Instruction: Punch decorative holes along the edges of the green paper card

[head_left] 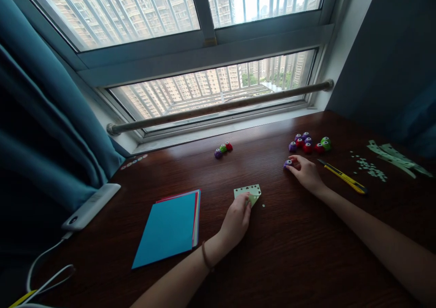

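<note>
Head view, looking down on a dark brown wooden bench [293, 253]: the left hand [236, 219] has its fingers pinched on the near edge of a small pale green paper piece [248, 191], which lies flat on the bench and already shows a row of little punched shapes along its far edge. A tiny green fleck sits just to the right of that hand. The right hand [305, 171] reaches out, fingers curled loosely over a small purple paper punch [288, 163] resting on the bench just in front of it; touching, though whether it is properly gripped I can't tell.

Just beyond the right hand, a cluster of purple, red and green punches [308, 142]. To its right, a yellow utility knife [342, 176], then scattered green punched bits [369, 168] and long green paper strips [395, 158]. Between and beyond the two hands, three more small punches [223, 149] stand apart. Left of the left hand, a stack of coloured paper sheets, blue on top [168, 228].

By the look of it, the punching is partly done: one edge is worked, the rest of the piece plain.
</note>
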Available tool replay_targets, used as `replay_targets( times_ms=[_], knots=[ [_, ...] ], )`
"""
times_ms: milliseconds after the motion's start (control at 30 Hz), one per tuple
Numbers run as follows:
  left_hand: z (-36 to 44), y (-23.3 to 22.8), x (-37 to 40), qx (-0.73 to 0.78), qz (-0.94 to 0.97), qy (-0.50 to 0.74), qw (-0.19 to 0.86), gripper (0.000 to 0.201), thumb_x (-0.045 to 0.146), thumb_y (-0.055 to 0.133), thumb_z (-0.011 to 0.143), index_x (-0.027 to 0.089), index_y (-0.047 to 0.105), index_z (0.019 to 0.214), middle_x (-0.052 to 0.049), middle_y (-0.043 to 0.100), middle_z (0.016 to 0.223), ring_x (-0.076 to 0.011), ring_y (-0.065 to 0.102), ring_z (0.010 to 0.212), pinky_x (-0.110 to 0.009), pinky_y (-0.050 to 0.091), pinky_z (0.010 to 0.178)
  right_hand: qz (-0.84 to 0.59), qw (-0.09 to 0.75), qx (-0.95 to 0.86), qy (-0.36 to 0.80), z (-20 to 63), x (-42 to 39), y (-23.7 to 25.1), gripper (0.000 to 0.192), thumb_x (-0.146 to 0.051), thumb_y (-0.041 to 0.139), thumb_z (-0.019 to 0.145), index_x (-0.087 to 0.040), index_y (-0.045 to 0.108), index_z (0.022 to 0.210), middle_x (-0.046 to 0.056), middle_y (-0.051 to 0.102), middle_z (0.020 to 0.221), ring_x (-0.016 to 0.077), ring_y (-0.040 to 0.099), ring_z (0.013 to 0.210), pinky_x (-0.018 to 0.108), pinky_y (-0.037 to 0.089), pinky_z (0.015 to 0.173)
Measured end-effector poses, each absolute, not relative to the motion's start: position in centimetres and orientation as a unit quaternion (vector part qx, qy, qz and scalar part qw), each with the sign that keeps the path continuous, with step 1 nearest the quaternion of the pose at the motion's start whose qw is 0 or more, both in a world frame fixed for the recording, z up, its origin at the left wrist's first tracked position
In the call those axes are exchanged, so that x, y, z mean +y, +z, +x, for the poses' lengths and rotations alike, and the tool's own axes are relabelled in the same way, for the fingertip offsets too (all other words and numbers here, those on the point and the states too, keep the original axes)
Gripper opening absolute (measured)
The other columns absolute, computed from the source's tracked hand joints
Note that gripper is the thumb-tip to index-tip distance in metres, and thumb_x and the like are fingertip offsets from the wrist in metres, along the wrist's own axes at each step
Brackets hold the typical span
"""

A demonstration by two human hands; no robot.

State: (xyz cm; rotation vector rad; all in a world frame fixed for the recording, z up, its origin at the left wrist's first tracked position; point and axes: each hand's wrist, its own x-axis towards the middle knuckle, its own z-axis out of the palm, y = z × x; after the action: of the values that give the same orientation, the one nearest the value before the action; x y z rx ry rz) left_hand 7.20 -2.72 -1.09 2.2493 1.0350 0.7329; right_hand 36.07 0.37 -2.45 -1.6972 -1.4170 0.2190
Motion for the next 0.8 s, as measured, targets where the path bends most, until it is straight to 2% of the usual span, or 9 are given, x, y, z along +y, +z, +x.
replay_targets(
  times_ms=[67,200,267,400,500,600,633,700,800],
  knots=[
    [7.2,-1.1,-2.7,0.381,0.835,0.277,0.285,0.018,0.015,0.037,0.089,0.019,0.048,0.103,-0.009,0.057,0.111,-0.0196,0.055,0.104,-0.035,0.044,0.092,-0.685,0.448,-0.567,0.092,36.2,0.6,-2.6,0.030,-0.030,0.065,0.069,-0.017,0.059,0.096,0.006,0.064,0.087,0.0197,0.062,0.065,0.036,0.051,0.067],
    [7.3,-1.2,-2.7,0.370,0.833,0.284,0.297,0.016,0.015,0.039,0.088,0.019,0.049,0.099,-0.009,0.056,0.111,-0.0202,0.052,0.107,-0.036,0.041,0.095,-0.681,0.466,-0.551,0.120,36.6,0.9,-3.2,0.030,-0.030,0.062,0.072,-0.017,0.057,0.098,0.007,0.064,0.089,0.0169,0.062,0.054,0.031,0.053,0.052],
    [7.3,-1.2,-2.8,0.366,0.833,0.285,0.301,0.016,0.015,0.039,0.087,0.019,0.050,0.099,-0.008,0.056,0.112,-0.0200,0.051,0.108,-0.036,0.039,0.096,-0.679,0.482,-0.539,0.127,36.8,1.0,-3.4,0.028,-0.029,0.058,0.075,-0.016,0.055,0.100,0.009,0.064,0.092,0.0173,0.064,0.055,0.029,0.054,0.049],
    [7.2,-1.2,-2.8,0.362,0.833,0.286,0.305,0.017,0.015,0.040,0.087,0.019,0.050,0.101,-0.008,0.055,0.112,-0.0197,0.050,0.109,-0.036,0.038,0.098,-0.667,0.519,-0.523,0.115,37.2,1.3,-4.0,0.035,-0.024,0.054,0.075,-0.016,0.050,0.109,0.012,0.061,0.102,0.0231,0.066,0.083,0.035,0.056,0.071],
    [7.1,-1.3,-2.8,0.359,0.835,0.285,0.304,0.018,0.015,0.040,0.087,0.019,0.050,0.101,-0.009,0.054,0.112,-0.0198,0.049,0.110,-0.036,0.037,0.099,-0.651,0.540,-0.523,0.105,37.3,1.5,-4.1,0.049,-0.021,0.053,0.074,-0.015,0.041,0.121,0.015,0.051,0.120,0.0257,0.056,0.105,0.038,0.050,0.085],
    [7.1,-1.3,-2.8,0.360,0.835,0.286,0.304,0.017,0.015,0.040,0.088,0.019,0.050,0.101,-0.009,0.054,0.112,-0.0198,0.049,0.110,-0.037,0.037,0.098,-0.641,0.545,-0.533,0.089,36.8,1.3,-3.4,0.052,-0.022,0.052,0.076,-0.014,0.037,0.125,0.018,0.037,0.131,0.0270,0.048,0.114,0.042,0.045,0.092],
    [7.2,-1.2,-2.8,0.361,0.834,0.287,0.304,0.017,0.015,0.039,0.088,0.019,0.050,0.100,-0.009,0.054,0.112,-0.0198,0.050,0.109,-0.037,0.037,0.098,-0.636,0.540,-0.545,0.088,36.3,0.9,-3.0,0.049,-0.023,0.052,0.077,-0.014,0.040,0.123,0.017,0.039,0.129,0.0265,0.049,0.113,0.042,0.044,0.091],
    [7.2,-1.1,-2.8,0.365,0.830,0.290,0.305,0.016,0.015,0.039,0.088,0.019,0.050,0.098,-0.009,0.054,0.111,-0.0201,0.051,0.107,-0.037,0.039,0.096,-0.615,0.513,-0.588,0.107,34.9,0.0,-2.1,0.034,-0.025,0.052,0.079,-0.016,0.051,0.112,0.013,0.052,0.114,0.0231,0.056,0.099,0.038,0.048,0.084],
    [7.2,-1.0,-2.8,0.373,0.824,0.295,0.307,0.015,0.015,0.038,0.088,0.019,0.050,0.097,-0.008,0.056,0.109,-0.0202,0.053,0.104,-0.036,0.041,0.093,-0.557,0.435,-0.684,0.179,31.7,-1.9,-1.0,0.011,-0.027,0.056,0.079,-0.019,0.064,0.081,0.003,0.062,0.081,0.0149,0.059,0.068,0.028,0.050,0.063]
  ],
)
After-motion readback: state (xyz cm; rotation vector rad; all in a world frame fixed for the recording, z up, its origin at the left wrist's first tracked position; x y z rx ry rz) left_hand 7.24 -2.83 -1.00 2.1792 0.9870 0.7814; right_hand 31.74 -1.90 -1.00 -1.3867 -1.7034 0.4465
